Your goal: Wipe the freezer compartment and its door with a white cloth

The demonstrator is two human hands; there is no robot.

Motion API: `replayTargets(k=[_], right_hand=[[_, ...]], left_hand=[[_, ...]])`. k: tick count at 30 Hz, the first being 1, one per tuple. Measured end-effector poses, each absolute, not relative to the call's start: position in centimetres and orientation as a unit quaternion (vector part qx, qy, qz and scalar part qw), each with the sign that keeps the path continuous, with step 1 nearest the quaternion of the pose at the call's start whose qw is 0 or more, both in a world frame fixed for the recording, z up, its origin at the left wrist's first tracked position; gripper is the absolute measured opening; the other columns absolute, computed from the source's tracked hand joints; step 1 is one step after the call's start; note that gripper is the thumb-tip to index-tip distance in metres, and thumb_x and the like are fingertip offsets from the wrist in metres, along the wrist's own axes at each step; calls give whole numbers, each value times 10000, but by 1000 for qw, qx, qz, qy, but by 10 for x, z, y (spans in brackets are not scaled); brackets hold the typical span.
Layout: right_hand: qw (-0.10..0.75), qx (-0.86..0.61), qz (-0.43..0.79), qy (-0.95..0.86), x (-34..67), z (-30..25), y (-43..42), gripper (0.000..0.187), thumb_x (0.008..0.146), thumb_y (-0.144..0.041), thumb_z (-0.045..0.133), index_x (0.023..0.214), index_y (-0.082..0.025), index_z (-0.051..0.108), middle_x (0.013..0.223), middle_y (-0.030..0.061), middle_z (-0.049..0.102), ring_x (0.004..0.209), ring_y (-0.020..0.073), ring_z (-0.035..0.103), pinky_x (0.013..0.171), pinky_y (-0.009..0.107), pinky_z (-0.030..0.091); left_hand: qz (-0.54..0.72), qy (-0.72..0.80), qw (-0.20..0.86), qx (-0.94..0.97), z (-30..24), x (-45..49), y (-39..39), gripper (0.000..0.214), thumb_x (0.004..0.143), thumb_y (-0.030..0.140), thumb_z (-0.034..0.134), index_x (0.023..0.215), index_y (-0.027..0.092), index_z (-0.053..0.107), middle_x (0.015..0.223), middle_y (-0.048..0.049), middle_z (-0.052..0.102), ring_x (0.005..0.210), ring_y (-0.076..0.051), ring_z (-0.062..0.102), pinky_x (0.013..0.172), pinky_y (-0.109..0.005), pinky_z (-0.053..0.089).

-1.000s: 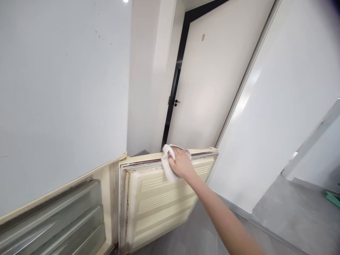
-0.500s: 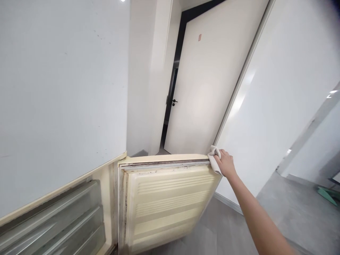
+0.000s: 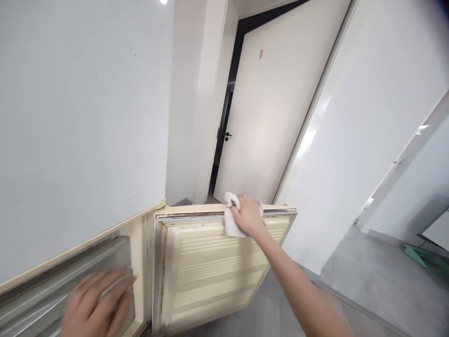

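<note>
My right hand (image 3: 249, 216) is closed on a white cloth (image 3: 234, 224) and presses it over the top edge of a yellowed refrigerator door (image 3: 206, 271). The door stands swung out, its ribbed inner face toward me. Dark grime lines the door gasket (image 3: 196, 216). My left hand (image 3: 100, 304), slightly blurred, hovers at the lower left with its fingers apart and nothing in them. Behind it is the open compartment with clear plastic drawers (image 3: 63, 295).
The refrigerator's white upper door or panel (image 3: 84, 131) fills the left side. A white room door (image 3: 270, 112) with a black handle stands ajar beyond. White wall (image 3: 358, 131) and grey floor (image 3: 351, 262) lie to the right, with a green object (image 3: 416, 255) near the edge.
My right hand has slid the cloth leftward along the door's top edge, from the outer corner toward the middle. My left hand has come into view at the lower left.
</note>
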State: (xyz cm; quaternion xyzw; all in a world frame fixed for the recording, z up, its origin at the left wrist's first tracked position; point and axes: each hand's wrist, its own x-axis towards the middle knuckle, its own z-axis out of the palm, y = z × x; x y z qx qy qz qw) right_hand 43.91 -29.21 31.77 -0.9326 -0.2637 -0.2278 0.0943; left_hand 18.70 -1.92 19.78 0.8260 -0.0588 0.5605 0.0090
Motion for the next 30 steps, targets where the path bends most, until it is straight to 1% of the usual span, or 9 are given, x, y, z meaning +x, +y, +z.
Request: replayTargets(k=[3, 5, 9, 14, 17, 20, 22, 26, 30], right_hand=[[111, -913, -223, -321, 414, 316, -248, 338, 952, -320, 415, 1033, -123, 678, 1022, 126, 729, 969, 268, 640, 872, 375, 410], [107, -909, -226, -334, 403, 316, -225, 352, 959, -332, 420, 1030, -115, 688, 1013, 120, 738, 943, 264, 653, 865, 375, 417], [106, -893, -249, -359, 391, 313, -203, 377, 959, -354, 439, 1119, -112, 679, 1028, 83, 746, 956, 251, 660, 895, 361, 428], [99, -890, -255, -364, 391, 314, -212, 375, 965, -354, 446, 1115, -109, 688, 1044, 75, 753, 956, 241, 667, 893, 334, 438], [93, -914, -234, -320, 409, 318, -246, 343, 961, -318, 433, 1041, -129, 707, 1027, 94, 754, 937, 237, 667, 857, 334, 438], [97, -942, -232, -224, 442, 319, -308, 387, 960, -288, 374, 984, -107, 714, 989, 170, 745, 914, 258, 670, 829, 357, 436], [97, -953, -234, -168, 468, 316, -356, 399, 933, -264, 356, 988, -77, 705, 990, 214, 732, 923, 288, 668, 821, 380, 442], [137, -948, -277, -77, 501, 300, -433, 411, 890, -323, 327, 897, -122, 685, 952, 210, 712, 932, 308, 643, 834, 395, 456], [297, -876, -379, -10, 495, 268, -459, 501, 860, -336, 276, 1138, -105, 623, 1166, 226, 662, 1128, 339, 599, 951, 439, 449]], left_hand=[[556, -135, 30, 819, 260, 246, -49, 366, 785, 90, 578, 1078, 309, 594, 1023, -83, 744, 1004, -243, 661, 832, -420, 545], [497, -140, 109, 849, 307, 290, -70, 244, 885, 188, 475, 1075, 277, 599, 1097, -70, 728, 1041, -207, 652, 900, -381, 539], [252, -92, 291, 918, 358, 355, -88, 412, 947, 429, 302, 1168, 230, 587, 1292, -75, 659, 1256, -206, 566, 1130, -368, 412], [112, -41, 306, 945, 351, 375, -76, 613, 899, 643, 212, 1156, 243, 599, 1242, -104, 721, 1144, -291, 651, 1030, -455, 481], [59, -15, 301, 952, 350, 371, -73, 769, 852, 742, 146, 1287, 251, 546, 1398, -130, 655, 1265, -329, 603, 1095, -491, 430], [6, -7, 293, 956, 353, 371, -74, 867, 826, 778, 106, 1350, 244, 543, 1542, -116, 536, 1413, -337, 485, 1176, -493, 357], [-18, -11, 281, 960, 354, 373, -75, 867, 828, 770, 138, 1365, 225, 545, 1562, -121, 509, 1431, -343, 462, 1185, -494, 344], [-35, -33, 247, 968, 353, 376, -75, 745, 853, 668, 271, 1341, 179, 552, 1501, -166, 567, 1337, -338, 543, 1133, -464, 390], [-54, -70, 225, 970, 357, 374, -77, 606, 866, 605, 269, 1023, 201, 691, 1273, -154, 722, 1108, -306, 656, 987, -415, 467]])
